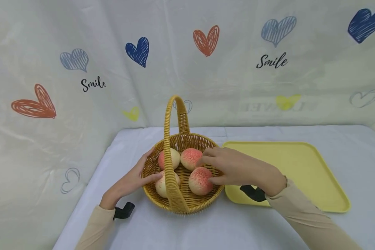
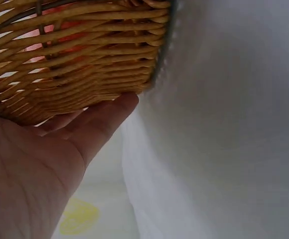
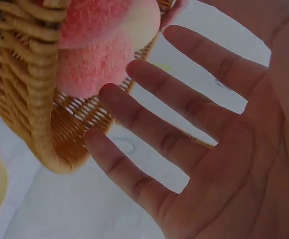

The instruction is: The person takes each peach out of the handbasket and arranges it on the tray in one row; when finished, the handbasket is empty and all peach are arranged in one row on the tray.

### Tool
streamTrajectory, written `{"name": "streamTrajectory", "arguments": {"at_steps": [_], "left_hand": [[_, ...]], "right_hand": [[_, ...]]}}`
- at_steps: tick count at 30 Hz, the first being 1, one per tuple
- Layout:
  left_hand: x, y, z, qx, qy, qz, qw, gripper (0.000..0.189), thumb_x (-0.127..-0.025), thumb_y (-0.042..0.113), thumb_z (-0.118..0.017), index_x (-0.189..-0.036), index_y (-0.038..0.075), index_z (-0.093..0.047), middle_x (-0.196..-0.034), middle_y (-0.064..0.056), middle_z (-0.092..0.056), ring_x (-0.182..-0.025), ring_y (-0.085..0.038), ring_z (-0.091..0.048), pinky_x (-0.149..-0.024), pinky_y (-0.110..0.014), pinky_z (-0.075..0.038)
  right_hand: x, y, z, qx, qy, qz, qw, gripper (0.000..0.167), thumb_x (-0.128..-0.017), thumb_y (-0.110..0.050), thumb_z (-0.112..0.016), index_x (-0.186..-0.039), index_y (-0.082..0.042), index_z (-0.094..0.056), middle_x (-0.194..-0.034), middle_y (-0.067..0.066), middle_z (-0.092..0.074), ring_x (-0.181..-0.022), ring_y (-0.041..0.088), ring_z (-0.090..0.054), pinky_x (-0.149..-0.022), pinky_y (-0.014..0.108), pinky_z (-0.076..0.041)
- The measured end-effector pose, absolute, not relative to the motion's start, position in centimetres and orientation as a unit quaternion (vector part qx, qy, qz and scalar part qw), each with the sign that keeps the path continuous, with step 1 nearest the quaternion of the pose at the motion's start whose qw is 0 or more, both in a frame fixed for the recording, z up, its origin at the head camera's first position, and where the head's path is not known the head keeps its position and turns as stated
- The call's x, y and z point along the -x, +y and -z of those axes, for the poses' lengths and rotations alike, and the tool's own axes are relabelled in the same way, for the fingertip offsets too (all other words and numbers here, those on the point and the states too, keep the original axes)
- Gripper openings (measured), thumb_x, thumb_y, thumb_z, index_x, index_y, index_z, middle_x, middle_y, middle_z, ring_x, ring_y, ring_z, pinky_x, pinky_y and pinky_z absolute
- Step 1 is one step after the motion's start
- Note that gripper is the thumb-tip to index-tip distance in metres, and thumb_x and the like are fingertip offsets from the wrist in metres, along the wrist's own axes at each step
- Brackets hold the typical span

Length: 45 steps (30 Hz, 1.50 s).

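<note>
A round wicker basket [image 1: 184, 205] with a tall arched handle [image 1: 167, 139] stands on the white-covered table, and several pink-and-cream peaches lie inside. My left hand [image 1: 134, 178] grips the basket's left side, its thumb over the rim. In the left wrist view, the fingers [image 2: 102, 122] lie along the outside of the woven wall. Over the basket's right rim reaches my right hand [image 1: 234, 166], with its fingertips close to the front-right peach [image 1: 200, 181] and the back peach [image 1: 191, 158]. Its fingers [image 3: 152, 134] are spread and nearly straight in the right wrist view, holding nothing.
A yellow rectangular tray [image 1: 303, 166] lies on the table to the right of the basket, partly under my right forearm. Behind the table hangs a pale curtain [image 1: 237, 86] printed with hearts and "Smile". Black straps circle both wrists.
</note>
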<state>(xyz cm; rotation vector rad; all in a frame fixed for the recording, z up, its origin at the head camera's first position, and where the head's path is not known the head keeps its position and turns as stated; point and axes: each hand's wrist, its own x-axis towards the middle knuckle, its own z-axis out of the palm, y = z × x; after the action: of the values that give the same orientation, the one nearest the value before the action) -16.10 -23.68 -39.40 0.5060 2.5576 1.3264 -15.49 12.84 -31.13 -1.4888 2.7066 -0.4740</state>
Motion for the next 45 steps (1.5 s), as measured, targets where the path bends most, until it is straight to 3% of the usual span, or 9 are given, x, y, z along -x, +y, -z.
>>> {"name": "streamTrajectory", "arguments": {"at_steps": [5,9,20,31,45], "left_hand": [[15.9,-23.8,39.8,-0.182,0.862,-0.459,0.115,0.083,-0.107,0.043,-0.056,-0.169,0.030,-0.003,-0.175,-0.002,-0.006,-0.161,-0.029,-0.003,-0.124,-0.064,-0.010],[16.0,-23.9,39.8,-0.192,0.854,-0.469,0.117,0.077,-0.111,0.039,-0.049,-0.169,0.029,-0.001,-0.175,0.001,-0.002,-0.161,-0.026,-0.001,-0.125,-0.063,-0.008],[16.1,-24.1,39.8,-0.201,0.842,-0.485,0.121,0.076,-0.111,0.033,-0.048,-0.169,0.030,0.002,-0.175,0.002,0.003,-0.161,-0.026,0.003,-0.125,-0.063,-0.005],[16.3,-24.3,40.1,-0.216,0.836,-0.491,0.113,0.077,-0.108,0.016,-0.044,-0.170,0.027,0.000,-0.176,-0.005,0.003,-0.161,-0.032,0.004,-0.123,-0.066,-0.003],[16.1,-24.3,40.4,-0.204,0.837,-0.494,0.114,0.079,-0.105,0.011,-0.042,-0.170,0.026,0.001,-0.176,-0.004,0.004,-0.161,-0.031,0.004,-0.123,-0.065,-0.004]], "right_hand": [[15.2,11.6,32.1,0.470,0.868,0.145,0.066,0.044,-0.093,-0.027,-0.081,-0.132,-0.012,-0.067,-0.124,0.000,-0.059,-0.105,0.018,-0.059,-0.091,0.039,-0.053],[15.1,11.4,32.7,0.476,0.864,0.152,0.071,0.042,-0.093,-0.028,-0.081,-0.129,-0.013,-0.067,-0.117,-0.003,-0.054,-0.099,0.014,-0.054,-0.087,0.033,-0.051],[15.2,10.7,33.7,0.483,0.861,0.150,0.056,0.038,-0.092,-0.019,-0.081,-0.127,-0.015,-0.066,-0.114,-0.002,-0.051,-0.100,0.015,-0.054,-0.089,0.033,-0.051],[15.3,9.2,34.1,0.469,0.868,0.137,0.089,0.046,-0.090,-0.017,-0.082,-0.133,-0.010,-0.065,-0.129,0.006,-0.055,-0.112,0.027,-0.058,-0.101,0.043,-0.050],[15.8,8.7,34.7,0.465,0.872,0.135,0.066,0.046,-0.081,-0.024,-0.087,-0.123,-0.016,-0.068,-0.118,-0.001,-0.057,-0.102,0.017,-0.060,-0.087,0.042,-0.053]]}}
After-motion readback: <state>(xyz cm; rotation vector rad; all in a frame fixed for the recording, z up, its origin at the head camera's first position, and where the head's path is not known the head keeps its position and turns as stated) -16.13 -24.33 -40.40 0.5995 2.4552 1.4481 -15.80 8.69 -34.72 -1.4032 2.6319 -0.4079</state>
